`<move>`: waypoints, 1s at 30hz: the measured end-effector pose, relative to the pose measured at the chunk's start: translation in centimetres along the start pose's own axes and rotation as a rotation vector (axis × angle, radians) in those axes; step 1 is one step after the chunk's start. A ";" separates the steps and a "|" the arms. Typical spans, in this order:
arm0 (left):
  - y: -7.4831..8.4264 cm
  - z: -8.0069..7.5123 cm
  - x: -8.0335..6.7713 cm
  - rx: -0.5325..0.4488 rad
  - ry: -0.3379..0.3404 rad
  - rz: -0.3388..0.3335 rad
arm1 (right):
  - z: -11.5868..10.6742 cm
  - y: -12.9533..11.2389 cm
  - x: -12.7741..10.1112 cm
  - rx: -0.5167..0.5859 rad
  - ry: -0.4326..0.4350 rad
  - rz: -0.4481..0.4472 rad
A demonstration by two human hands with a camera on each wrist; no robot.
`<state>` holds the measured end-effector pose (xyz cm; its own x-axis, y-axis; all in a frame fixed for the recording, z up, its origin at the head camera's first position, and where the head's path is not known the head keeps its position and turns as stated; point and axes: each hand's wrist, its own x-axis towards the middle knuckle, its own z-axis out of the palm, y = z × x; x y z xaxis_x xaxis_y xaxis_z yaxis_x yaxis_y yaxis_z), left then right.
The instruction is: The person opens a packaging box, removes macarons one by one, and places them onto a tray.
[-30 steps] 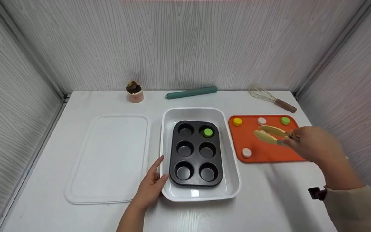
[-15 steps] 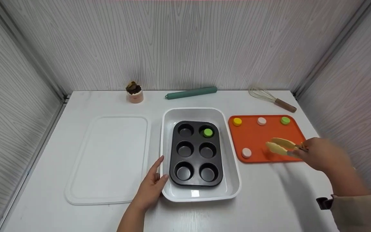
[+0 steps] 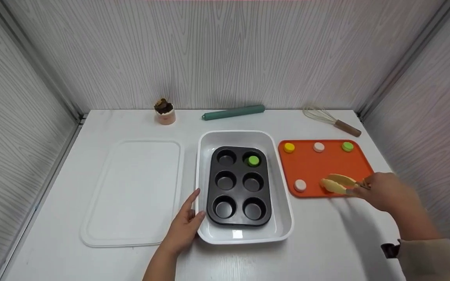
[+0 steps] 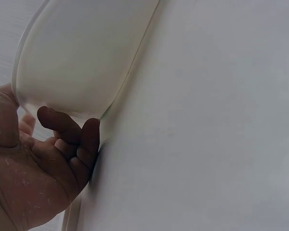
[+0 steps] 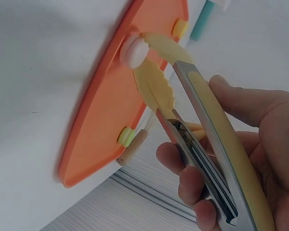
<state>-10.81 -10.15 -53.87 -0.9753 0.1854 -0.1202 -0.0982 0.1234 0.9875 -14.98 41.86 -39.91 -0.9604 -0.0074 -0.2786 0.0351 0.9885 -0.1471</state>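
My right hand (image 3: 390, 193) grips a pair of tongs (image 5: 233, 154) with yellow leaf-shaped tips, parted a little. The tips hover low over the front of an orange tray (image 3: 307, 169). A pale macaron (image 5: 135, 52) sits at the tray's front left, left of the tips in the head view. Along the back lie yellow (image 3: 289, 147), pale (image 3: 318, 147) and green (image 3: 347, 146) macarons. My left hand (image 3: 183, 230) holds the near left corner of a white tub (image 3: 248, 235), fingers curled under its rim. Inside stands a dark muffin pan (image 3: 239, 190), a green macaron (image 3: 253, 160) in its far right cup.
A white lid (image 3: 133, 191) lies flat left of the tub. Behind stand a small potted decoration (image 3: 165, 116), a green rolling pin (image 3: 233, 112) and a whisk (image 3: 347, 127). Walls (image 3: 225, 54) enclose the back and both sides.
My right hand has brought the tongs from mid-tray towards the tray's front edge and slightly right. The left hand and the tub keep their places.
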 end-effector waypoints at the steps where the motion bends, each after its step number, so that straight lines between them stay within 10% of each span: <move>1: 0.0 0.0 0.0 -0.001 0.001 -0.004 | 0.1 0.1 0.0 -0.004 0.004 -0.003; 30: 0.2 0.1 0.0 -0.001 -0.005 -0.004 | -0.5 0.1 -0.8 -0.009 0.153 -0.013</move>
<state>-10.80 -10.04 -53.73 -0.9738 0.1901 -0.1250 -0.1026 0.1232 0.9871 -14.40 42.06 -39.21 -0.9916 0.0026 -0.1291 0.0210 0.9897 -0.1414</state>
